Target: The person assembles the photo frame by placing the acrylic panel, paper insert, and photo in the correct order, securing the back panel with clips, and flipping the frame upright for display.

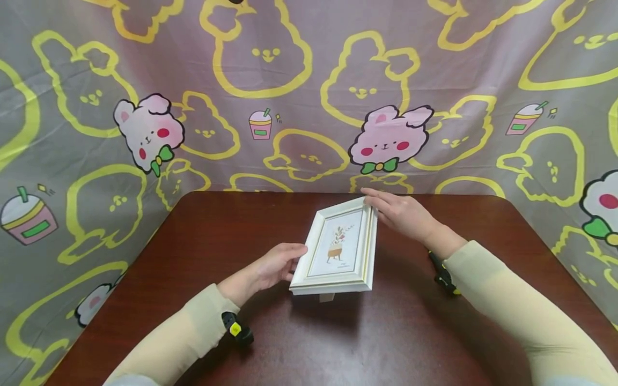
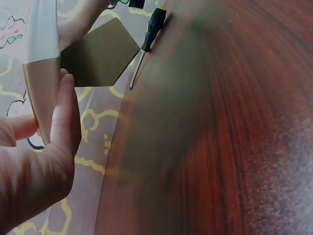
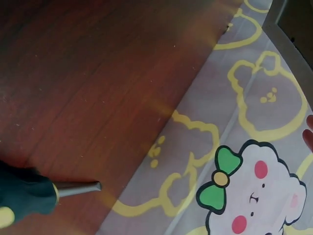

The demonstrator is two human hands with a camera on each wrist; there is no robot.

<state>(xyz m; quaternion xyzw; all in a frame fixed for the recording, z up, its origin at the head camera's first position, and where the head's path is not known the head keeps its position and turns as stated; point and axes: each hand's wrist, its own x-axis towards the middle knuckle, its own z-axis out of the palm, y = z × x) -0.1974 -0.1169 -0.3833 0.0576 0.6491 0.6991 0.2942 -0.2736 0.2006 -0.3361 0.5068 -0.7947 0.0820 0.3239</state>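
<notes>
A white picture frame (image 1: 299,276) with gold trim and a plant print (image 1: 338,241) is tilted above the table in the head view. My left hand (image 1: 277,265) grips its left edge, thumb on one side and fingers on the other. At the upper right corner, my right hand (image 1: 403,214) touches the frame with fairly straight fingers; its thumb is hidden. A dark support flap (image 2: 100,56) sticks out from the frame's back in the left wrist view. The right wrist view catches only fingertips (image 3: 308,139) beside part of the frame's back (image 3: 293,29).
A screwdriver (image 2: 154,29) with a black and yellow handle lies on the brown wooden table (image 1: 232,230). Its shaft (image 3: 80,189) points toward the table edge in the right wrist view. Behind stands a cartoon-printed curtain (image 1: 309,107). A black device (image 1: 236,327) sits at the left wrist.
</notes>
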